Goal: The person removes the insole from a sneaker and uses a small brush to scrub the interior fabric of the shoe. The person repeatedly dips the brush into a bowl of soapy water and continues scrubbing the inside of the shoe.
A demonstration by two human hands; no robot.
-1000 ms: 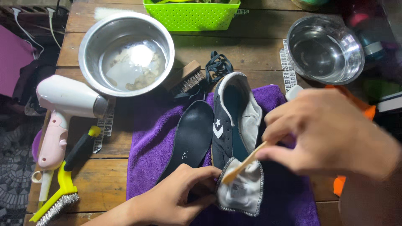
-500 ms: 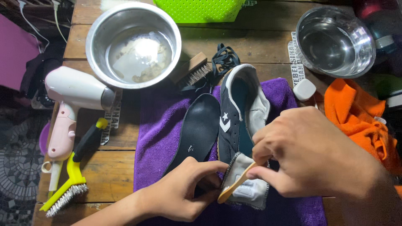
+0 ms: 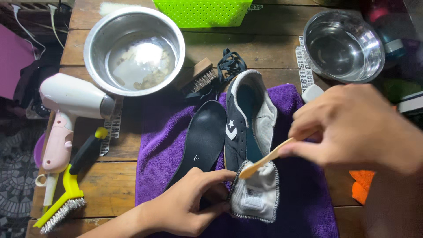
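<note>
From the head camera, a dark sneaker (image 3: 249, 123) lies on a purple towel (image 3: 304, 194) spread over the wooden tabletop (image 3: 264, 48), its grey tongue (image 3: 256, 194) pulled out flat toward the person. The left hand (image 3: 189, 205) rests beside the tongue, fingers pinching its edge. The right hand (image 3: 352, 128) is closed on a thin wooden stick (image 3: 264, 159) whose tip touches the top of the tongue. A black insole (image 3: 200, 141) lies just left of the sneaker. Two steel bowls (image 3: 134, 48) (image 3: 343, 44), a wooden brush (image 3: 198, 79), black laces (image 3: 229, 66), a white hair dryer (image 3: 66, 114) and a yellow wire brush (image 3: 66, 198) lie around.
</note>
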